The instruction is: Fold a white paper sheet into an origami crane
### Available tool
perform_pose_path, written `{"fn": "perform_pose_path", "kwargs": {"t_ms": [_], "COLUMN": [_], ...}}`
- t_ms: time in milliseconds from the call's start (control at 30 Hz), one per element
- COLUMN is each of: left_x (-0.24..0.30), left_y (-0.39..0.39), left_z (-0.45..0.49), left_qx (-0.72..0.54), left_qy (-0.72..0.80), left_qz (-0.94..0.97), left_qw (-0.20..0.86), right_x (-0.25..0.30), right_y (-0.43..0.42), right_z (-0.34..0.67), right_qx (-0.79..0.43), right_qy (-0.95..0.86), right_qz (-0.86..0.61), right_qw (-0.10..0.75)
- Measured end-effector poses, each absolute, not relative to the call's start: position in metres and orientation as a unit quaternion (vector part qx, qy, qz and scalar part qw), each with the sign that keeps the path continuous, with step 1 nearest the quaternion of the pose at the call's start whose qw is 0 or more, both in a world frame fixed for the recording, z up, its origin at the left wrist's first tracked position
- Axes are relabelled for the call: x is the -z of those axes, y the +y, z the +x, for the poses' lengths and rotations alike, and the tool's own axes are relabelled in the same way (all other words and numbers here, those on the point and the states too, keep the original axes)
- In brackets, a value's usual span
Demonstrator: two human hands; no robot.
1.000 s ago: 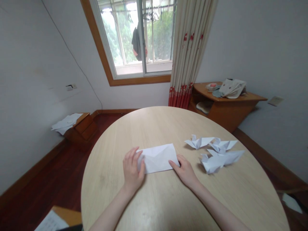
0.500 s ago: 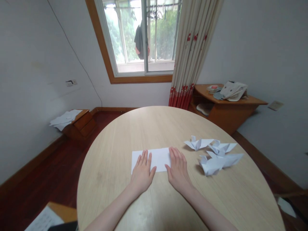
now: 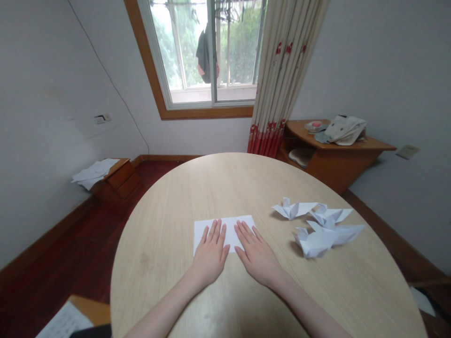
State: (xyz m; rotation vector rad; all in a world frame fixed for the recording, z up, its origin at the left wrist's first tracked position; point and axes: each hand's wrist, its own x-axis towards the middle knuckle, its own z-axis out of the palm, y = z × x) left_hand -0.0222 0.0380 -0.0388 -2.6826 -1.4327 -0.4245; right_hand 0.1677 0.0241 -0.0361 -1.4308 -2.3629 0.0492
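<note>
A white rectangular sheet of paper [image 3: 229, 231] lies flat on the round wooden table [image 3: 169, 206], its long side running left to right. My left hand [image 3: 211, 251] rests palm down on its left half, fingers stretched out and pointing away from me. My right hand [image 3: 256, 251] lies flat on the right half, with its fingers spread and its wrist off the near edge. A narrow strip of paper shows between the two hands. To the right of my right hand sit several folded white paper figures [image 3: 319, 241], apart from it.
Behind the table, a wooden corner cabinet [image 3: 355, 162] holds a cloth bag [image 3: 347, 130]. A low drawer cabinet [image 3: 123, 180] with papers on it stands at left. The curtain [image 3: 278, 84] hangs beside the window [image 3: 211, 56].
My right hand has moved left from the paper's right end, closer to my left hand. My left hand stays about where it was. The view has shifted slightly.
</note>
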Motion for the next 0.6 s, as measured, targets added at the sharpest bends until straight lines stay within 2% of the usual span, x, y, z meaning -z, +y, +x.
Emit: {"fn": "perform_pose_path", "kwargs": {"t_ms": [600], "left_x": [0.026], "left_y": [0.057], "left_z": [-0.066], "left_qx": [0.083], "left_qy": [-0.425], "left_qz": [-0.901], "left_qw": [-0.024], "right_x": [0.028], "right_y": [0.028], "right_z": [0.181], "right_qx": [-0.052], "right_qy": [-0.837], "right_qz": [-0.523], "right_qw": [0.151]}}
